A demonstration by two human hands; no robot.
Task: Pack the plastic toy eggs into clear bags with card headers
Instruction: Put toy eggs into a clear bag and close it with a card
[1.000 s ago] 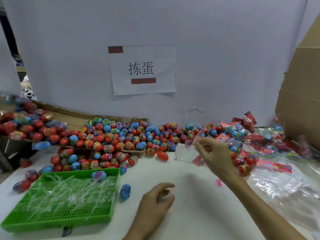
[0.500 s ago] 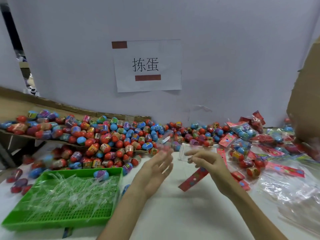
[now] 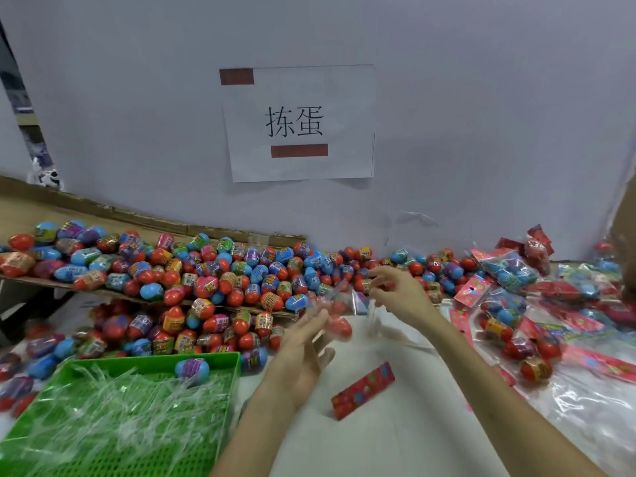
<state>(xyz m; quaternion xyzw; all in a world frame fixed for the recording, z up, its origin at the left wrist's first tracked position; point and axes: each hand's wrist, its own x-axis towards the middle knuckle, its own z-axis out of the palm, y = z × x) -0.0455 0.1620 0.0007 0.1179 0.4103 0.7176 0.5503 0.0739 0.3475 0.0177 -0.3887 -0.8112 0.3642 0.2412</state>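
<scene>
Centre of frame: clear bag [image 3: 358, 301] pinched in right hand [image 3: 401, 295] grip; left hand [image 3: 303, 352] just below, grip wide.

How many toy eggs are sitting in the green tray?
1: a blue and purple egg near the green tray's far rim, resting on the clear plastic strips. More could be hidden under those strips.

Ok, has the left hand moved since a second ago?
Yes. The left hand went forward: from beside the green tray to level with its far corner, toward the egg pile.
</scene>
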